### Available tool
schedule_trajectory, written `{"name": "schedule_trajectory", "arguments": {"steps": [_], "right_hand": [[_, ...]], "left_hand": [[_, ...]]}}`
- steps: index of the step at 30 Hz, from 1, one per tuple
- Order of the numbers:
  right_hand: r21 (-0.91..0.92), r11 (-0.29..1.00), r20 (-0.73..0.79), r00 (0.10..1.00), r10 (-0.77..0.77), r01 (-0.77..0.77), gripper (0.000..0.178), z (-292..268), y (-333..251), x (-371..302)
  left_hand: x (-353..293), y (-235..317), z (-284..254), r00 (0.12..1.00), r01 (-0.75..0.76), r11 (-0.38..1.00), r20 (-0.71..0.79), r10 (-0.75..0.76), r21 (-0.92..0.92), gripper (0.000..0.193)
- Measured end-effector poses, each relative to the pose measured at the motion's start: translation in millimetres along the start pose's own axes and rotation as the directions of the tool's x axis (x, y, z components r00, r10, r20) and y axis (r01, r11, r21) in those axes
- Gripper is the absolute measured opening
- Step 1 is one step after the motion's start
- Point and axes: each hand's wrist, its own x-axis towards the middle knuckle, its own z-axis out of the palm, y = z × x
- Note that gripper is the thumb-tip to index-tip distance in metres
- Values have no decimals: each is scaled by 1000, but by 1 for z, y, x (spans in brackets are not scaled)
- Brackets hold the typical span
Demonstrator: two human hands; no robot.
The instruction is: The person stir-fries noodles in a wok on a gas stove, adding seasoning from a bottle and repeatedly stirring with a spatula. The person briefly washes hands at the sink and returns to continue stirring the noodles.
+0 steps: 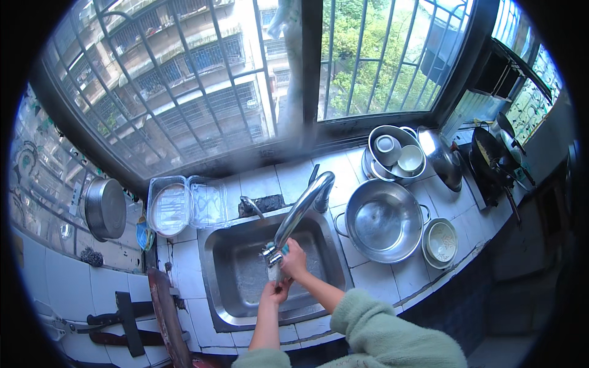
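Observation:
Both my hands are over the steel sink (242,245), just under the end of the curved chrome faucet (300,211). My right hand (294,259) is closed beside the spout, and a bit of something blue-green (284,249) shows at its fingers. Below and nearer to me, my left hand (277,291) has its fingers curled at the lower end of a pale, whitish shape (275,273). That shape lies between the two hands under the spout; I cannot tell whether it is an object, running water or both.
Right of the sink stands a wide two-handled steel basin (383,221), with stacked bowls (440,242) beside it and a pot (374,168) of bowls behind. A clear plastic container (208,202) sits back left. Knives (126,316) hang at the left. A wok (485,150) stands far right.

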Motion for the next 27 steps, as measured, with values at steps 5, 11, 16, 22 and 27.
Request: {"name": "schedule_trajectory", "arguments": {"steps": [5,11,16,22,27], "right_hand": [[51,999,-52,999,13,-10,47,14,-4,14],[327,930,149,981,125,-168,68,11,19,7],[308,598,816,528,233,-740,64,-30,41,56],[449,667,706,694,143,-595,48,-41,46,45],[445,784,517,839,170,-433,38,-45,41,48]], "left_hand": [[-8,36,16,993,-84,991,-69,91,109,23],[-39,65,42,930,-156,835,-205,304,527,38],[-75,53,86,891,-201,139,122,438,970,49],[-51,32,114,510,-13,-749,648,565,663,40],[-14,-38,124,353,484,-850,843,406,208,61]]}}
